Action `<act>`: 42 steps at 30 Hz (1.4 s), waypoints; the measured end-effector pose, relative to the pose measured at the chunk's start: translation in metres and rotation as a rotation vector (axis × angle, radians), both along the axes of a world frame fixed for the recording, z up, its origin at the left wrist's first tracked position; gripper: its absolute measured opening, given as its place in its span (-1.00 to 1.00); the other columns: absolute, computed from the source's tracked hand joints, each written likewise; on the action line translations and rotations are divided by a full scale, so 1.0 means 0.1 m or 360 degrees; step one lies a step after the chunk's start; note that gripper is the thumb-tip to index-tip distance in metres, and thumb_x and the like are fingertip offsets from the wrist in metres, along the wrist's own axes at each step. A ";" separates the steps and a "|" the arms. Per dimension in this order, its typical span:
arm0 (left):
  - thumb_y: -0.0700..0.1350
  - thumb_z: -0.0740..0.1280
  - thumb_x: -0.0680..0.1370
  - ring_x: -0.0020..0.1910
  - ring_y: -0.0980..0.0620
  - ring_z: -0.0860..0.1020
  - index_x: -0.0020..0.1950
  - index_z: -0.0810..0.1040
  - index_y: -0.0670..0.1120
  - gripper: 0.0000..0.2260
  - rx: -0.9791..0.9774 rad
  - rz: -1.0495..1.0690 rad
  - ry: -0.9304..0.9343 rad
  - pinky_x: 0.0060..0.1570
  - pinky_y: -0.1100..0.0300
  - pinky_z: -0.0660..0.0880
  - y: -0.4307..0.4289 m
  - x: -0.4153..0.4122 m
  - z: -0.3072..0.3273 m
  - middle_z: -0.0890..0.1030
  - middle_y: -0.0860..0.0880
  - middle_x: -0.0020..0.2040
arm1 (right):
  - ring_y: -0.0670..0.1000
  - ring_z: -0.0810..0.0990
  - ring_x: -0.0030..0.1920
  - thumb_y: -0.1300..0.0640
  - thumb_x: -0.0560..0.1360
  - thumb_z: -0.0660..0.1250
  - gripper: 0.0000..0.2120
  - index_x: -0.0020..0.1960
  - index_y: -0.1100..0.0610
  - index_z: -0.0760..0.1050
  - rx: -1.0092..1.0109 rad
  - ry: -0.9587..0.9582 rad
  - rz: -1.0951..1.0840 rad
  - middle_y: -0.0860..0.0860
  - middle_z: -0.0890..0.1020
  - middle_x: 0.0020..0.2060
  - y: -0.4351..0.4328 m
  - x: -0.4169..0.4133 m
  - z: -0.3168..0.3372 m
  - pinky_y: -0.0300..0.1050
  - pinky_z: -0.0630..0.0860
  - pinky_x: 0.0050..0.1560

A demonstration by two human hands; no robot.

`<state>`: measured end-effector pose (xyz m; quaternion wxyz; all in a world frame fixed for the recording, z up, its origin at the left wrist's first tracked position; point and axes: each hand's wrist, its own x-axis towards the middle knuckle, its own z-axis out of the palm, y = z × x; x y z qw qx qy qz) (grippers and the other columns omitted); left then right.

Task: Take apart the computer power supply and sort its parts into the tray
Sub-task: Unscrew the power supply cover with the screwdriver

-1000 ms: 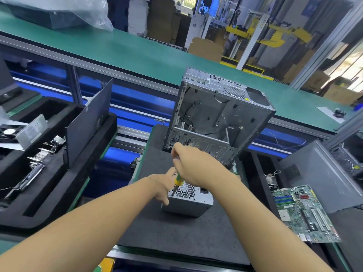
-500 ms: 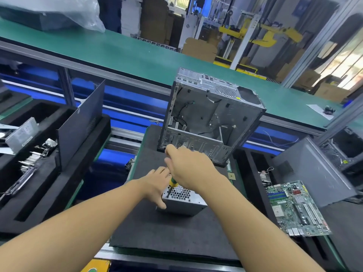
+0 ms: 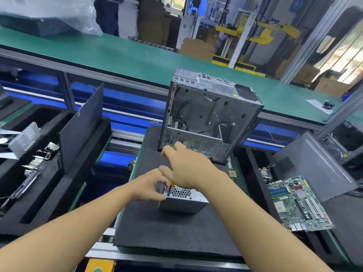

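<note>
The silver power supply [image 3: 183,201] stands on the dark foam mat [image 3: 176,232], its honeycomb vent facing up. My left hand [image 3: 149,185] holds its upper left corner, fingers curled over the edge. My right hand [image 3: 188,167] grips a screwdriver [image 3: 168,187] with a yellow-green handle; the black shaft points down at the top left corner of the box. Most of the handle is hidden in my fist.
An emptied grey computer case [image 3: 208,116] stands upright just behind the power supply. A black foam tray [image 3: 39,173] with metal parts and a dark side panel [image 3: 82,126] sits at the left. A green motherboard [image 3: 298,203] and another case [image 3: 314,165] lie at the right.
The camera has shifted slightly. Both hands stay on the power supply; my left hand has closed more tightly round the corner and the screwdriver has stayed at the same corner.
</note>
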<state>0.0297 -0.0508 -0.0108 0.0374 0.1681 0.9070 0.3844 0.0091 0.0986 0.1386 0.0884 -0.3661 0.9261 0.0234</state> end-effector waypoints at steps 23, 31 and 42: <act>-0.09 0.48 0.48 0.24 0.21 0.22 0.27 0.56 -0.13 -0.62 -0.0111 0.0017 -0.0237 0.26 0.38 0.21 0.02 -0.09 -0.01 0.30 0.05 0.32 | 0.24 0.55 -0.02 -0.09 0.67 0.03 -0.68 0.34 0.04 0.27 0.0007 0.0070 -0.0074 0.11 0.48 0.17 -0.01 0.03 -0.01 0.05 0.39 -0.12; -0.07 0.49 0.49 0.06 0.33 0.18 0.33 0.49 -0.11 -0.56 -0.0118 0.0000 -0.0226 0.01 0.70 0.13 0.01 -0.09 -0.01 0.28 0.18 0.16 | 0.09 0.42 0.13 0.07 0.52 0.27 -0.56 0.37 -0.03 0.27 -0.0116 -0.0159 0.0017 0.02 0.36 0.18 -0.02 0.03 0.00 -0.02 0.37 -0.07; -0.11 0.46 0.50 0.32 0.09 0.22 0.13 0.63 -0.07 -0.79 -0.0118 -0.0047 -0.0243 0.40 0.18 0.22 0.04 -0.09 0.03 0.35 0.04 0.29 | 0.18 0.52 -0.15 0.00 0.67 0.06 -0.69 0.39 0.01 0.21 -0.0096 0.0021 -0.0072 0.06 0.49 0.14 0.01 0.03 -0.01 0.00 0.34 -0.19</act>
